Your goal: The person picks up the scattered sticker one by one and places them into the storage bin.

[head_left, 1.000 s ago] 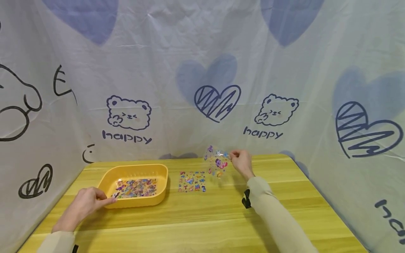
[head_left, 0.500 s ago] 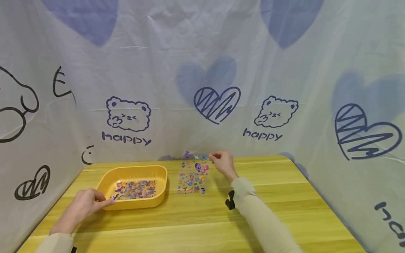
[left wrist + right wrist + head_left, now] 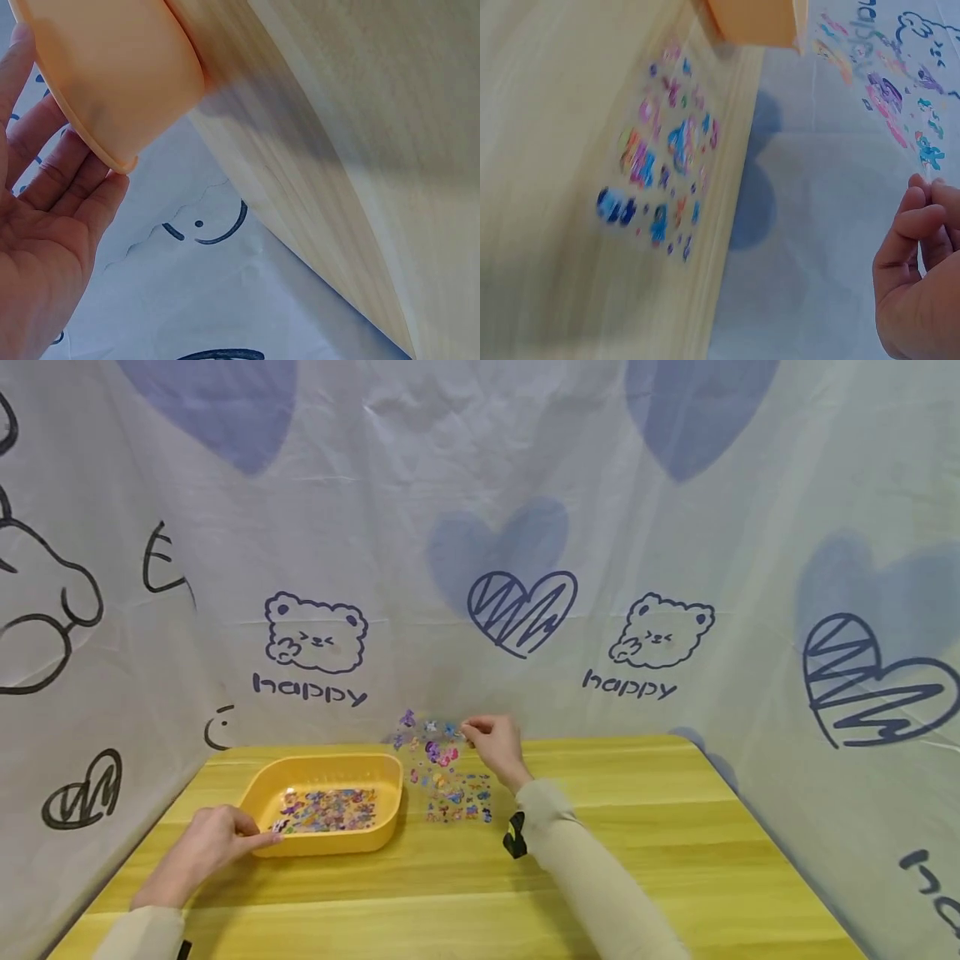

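Observation:
My right hand (image 3: 501, 750) pinches the edge of a clear sticker sheet (image 3: 433, 750) printed with small colourful cartoon ponies. That sheet is held up just right of the yellow plastic tray (image 3: 330, 843). A second sticker sheet (image 3: 474, 812) lies flat on the table, partly behind the raised one. In the right wrist view, thumb and fingers meet at a corner of the held sheet (image 3: 889, 101). My left hand (image 3: 206, 843) holds the tray's left rim, its thumb along the near edge; the left wrist view shows its fingers (image 3: 56, 169) at the rim. Colourful sticker sheets (image 3: 333, 812) lie inside the tray.
The yellow wood-grain table (image 3: 645, 843) extends to the right and toward the front. A pale cloth backdrop (image 3: 420, 635) with hearts and bears stands right behind the table and along both sides.
The right hand has carried the held sticker sheet leftward, from right of the flat sheet to beside the tray. The left hand stays on the tray's rim.

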The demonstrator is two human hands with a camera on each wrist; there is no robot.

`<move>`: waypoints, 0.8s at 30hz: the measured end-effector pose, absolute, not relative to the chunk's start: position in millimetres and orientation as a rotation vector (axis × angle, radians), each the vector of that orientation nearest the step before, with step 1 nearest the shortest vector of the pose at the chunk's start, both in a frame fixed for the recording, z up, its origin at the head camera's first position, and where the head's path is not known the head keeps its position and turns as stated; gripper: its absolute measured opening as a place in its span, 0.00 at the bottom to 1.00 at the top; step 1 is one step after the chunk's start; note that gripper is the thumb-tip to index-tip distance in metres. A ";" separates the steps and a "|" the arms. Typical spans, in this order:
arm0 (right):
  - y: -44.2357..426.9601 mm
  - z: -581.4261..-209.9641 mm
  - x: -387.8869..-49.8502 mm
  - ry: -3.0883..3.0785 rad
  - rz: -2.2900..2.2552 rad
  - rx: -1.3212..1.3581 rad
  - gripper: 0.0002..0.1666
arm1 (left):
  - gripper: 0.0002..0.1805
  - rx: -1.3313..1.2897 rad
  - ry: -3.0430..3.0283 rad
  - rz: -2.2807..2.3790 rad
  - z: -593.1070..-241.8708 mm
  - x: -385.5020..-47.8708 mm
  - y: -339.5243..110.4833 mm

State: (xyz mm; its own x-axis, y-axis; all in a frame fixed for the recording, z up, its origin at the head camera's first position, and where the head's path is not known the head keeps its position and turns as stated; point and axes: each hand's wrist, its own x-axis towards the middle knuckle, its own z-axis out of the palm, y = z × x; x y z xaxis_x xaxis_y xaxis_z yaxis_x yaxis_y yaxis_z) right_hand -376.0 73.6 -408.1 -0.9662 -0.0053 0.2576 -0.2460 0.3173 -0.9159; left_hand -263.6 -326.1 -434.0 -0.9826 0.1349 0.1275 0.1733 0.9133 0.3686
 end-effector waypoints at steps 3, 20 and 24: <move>60.9 -408.0 -376.3 -2.381 1.721 0.244 0.11 | 0.18 -0.240 -2.982 -0.597 -435.5 -262.5 -326.0; -4.0 -417.4 -363.5 -2.454 1.685 0.375 0.12 | 0.18 -0.257 -2.974 -0.590 -436.5 -266.5 -327.7; -17.3 -420.5 -360.6 -2.504 1.654 0.431 0.13 | 0.18 -0.240 -2.984 -0.582 -436.3 -266.8 -328.8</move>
